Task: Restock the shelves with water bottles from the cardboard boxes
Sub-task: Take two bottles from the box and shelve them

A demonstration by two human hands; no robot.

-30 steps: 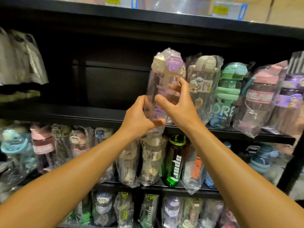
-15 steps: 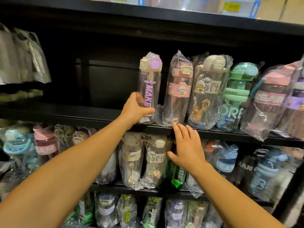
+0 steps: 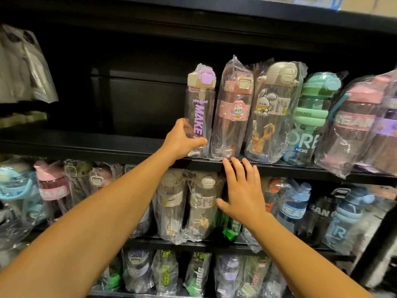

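A clear bottle with a purple and cream lid and the purple word MAKE (image 3: 200, 104) stands upright on the black middle shelf (image 3: 90, 145), at the left end of a row of wrapped bottles. My left hand (image 3: 182, 143) grips its lower part. My right hand (image 3: 243, 194) hovers open below the shelf edge, fingers spread, holding nothing. To the right stand a pink-banded bottle (image 3: 233, 112), a rabbit bottle (image 3: 272, 112) and a green bottle (image 3: 309, 117). No cardboard box is in view.
The left half of the middle shelf is bare. Grey plastic packs (image 3: 23, 65) hang at the upper left. The lower shelf (image 3: 193, 244) and the bottom one hold several wrapped bottles. A pink bottle (image 3: 352, 123) leans at the right end of the row.
The purple-lidded bottle went from both hands in the air to standing on the shelf. My right hand let go and dropped below the shelf edge. My left hand stays on the bottle.
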